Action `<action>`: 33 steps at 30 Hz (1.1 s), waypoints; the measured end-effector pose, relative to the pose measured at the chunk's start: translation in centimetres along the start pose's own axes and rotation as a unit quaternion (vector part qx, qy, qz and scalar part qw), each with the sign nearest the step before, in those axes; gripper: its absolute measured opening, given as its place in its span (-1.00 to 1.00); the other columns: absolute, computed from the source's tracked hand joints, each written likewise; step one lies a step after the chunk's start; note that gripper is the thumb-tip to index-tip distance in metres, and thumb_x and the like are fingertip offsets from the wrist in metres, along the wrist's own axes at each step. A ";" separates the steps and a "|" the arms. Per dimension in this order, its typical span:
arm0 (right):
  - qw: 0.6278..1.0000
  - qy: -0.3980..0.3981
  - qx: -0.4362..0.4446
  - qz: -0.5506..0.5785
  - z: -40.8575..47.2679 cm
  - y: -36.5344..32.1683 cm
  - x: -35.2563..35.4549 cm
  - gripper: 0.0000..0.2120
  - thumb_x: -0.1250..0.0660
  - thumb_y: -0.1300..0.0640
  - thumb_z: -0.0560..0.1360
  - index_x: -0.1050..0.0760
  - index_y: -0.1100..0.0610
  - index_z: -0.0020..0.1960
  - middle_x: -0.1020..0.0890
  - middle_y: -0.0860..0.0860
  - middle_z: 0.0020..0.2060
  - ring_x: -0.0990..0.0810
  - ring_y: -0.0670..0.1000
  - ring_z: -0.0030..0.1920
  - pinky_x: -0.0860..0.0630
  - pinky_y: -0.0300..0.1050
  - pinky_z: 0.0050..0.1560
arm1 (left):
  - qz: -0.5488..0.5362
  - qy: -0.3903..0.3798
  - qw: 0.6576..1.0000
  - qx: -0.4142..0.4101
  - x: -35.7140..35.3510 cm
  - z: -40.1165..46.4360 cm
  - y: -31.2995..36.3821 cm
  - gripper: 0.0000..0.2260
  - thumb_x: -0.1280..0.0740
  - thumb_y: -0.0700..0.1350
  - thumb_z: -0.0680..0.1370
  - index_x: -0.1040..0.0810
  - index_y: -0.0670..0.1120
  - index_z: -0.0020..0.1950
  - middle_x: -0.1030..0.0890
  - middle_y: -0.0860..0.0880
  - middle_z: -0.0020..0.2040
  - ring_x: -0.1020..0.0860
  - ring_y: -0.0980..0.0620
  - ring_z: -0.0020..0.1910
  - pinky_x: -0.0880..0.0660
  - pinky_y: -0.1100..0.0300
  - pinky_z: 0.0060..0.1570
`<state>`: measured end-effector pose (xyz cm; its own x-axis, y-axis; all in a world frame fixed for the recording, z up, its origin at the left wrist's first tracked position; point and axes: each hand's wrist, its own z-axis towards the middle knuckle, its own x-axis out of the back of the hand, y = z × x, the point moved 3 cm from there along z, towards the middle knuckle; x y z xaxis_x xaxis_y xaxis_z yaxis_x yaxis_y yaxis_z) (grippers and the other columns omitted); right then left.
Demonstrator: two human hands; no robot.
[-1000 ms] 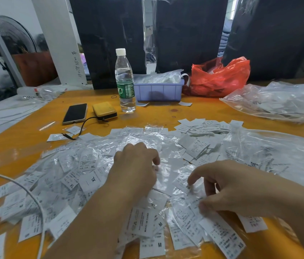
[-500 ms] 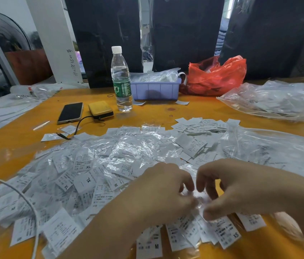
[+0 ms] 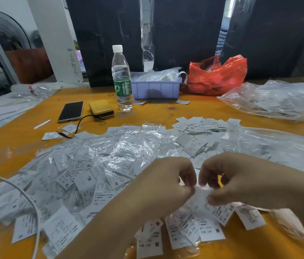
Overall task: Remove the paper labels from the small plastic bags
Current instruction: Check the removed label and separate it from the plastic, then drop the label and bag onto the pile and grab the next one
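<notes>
A wide heap of small clear plastic bags with white paper size labels [image 3: 91, 172] covers the middle of the orange table [image 3: 166, 111]. My left hand [image 3: 162, 186] and my right hand [image 3: 240, 182] meet above the heap's near edge. Both pinch one small bag with a label [image 3: 201, 197] between thumb and fingers, the left at its left end, the right at its right end. A pile of loose paper labels [image 3: 201, 126] lies further back, right of centre.
A water bottle [image 3: 121, 79], a phone [image 3: 71, 111], a yellow power bank [image 3: 101, 109], a lilac bin [image 3: 156, 87], a red plastic bag [image 3: 217, 75] stand at the back. Large clear bags [image 3: 278, 98] lie right. A white cable [image 3: 28, 200] crosses the near left.
My left hand left the middle of the heap and came right to meet my right hand. Both hands lifted one small bag slightly and now pinch it together.
</notes>
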<state>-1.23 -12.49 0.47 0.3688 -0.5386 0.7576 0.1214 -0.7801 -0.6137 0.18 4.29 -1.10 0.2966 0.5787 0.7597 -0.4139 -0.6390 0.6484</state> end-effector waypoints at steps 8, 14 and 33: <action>0.987 0.093 0.042 0.124 0.5 -0.4 0.6 -0.76 -0.57 0.08 0.34 -0.59 -0.08 -0.05 -0.62 -0.04 -0.22 -0.64 0.02 -0.22 -0.57 0.26 0.02 | -0.246 -0.008 0.969 0.005 0.8 0.3 -0.1 -0.92 -0.46 -0.06 0.51 -0.58 0.07 -0.06 -0.66 0.06 -0.18 -0.63 0.11 -0.20 -0.61 0.09 -0.08; 0.990 0.067 0.033 0.118 0.5 -0.6 0.6 -0.78 -0.57 -0.05 0.33 -0.61 0.05 -0.22 -0.65 0.05 -0.19 -0.62 0.06 -0.18 -0.52 0.16 -0.11 | -0.268 -0.008 0.963 -0.001 1.0 0.4 -0.1 -0.88 -0.41 -0.16 0.48 -0.58 0.00 -0.01 -0.69 -0.07 -0.14 -0.61 0.08 -0.24 -0.58 0.16 -0.11; 0.985 -0.083 -0.038 0.150 -0.2 0.5 0.9 -0.70 -0.52 0.21 0.40 -0.45 0.05 -0.37 -0.48 -0.08 -0.52 -0.36 -0.18 -0.55 -0.23 -0.35 -0.55 | 0.081 -0.060 0.995 0.015 -0.7 -0.2 0.5 -0.89 -0.40 0.03 0.50 -0.54 0.12 -0.22 -0.46 0.14 -0.04 -0.51 0.17 -0.06 -0.47 0.24 -0.15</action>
<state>-1.06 -13.40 0.89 0.5237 -0.6936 0.4946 -0.0829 -0.6193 -0.7808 -0.41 3.71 -1.29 0.3299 0.4039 0.8533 -0.4398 -0.7340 0.5175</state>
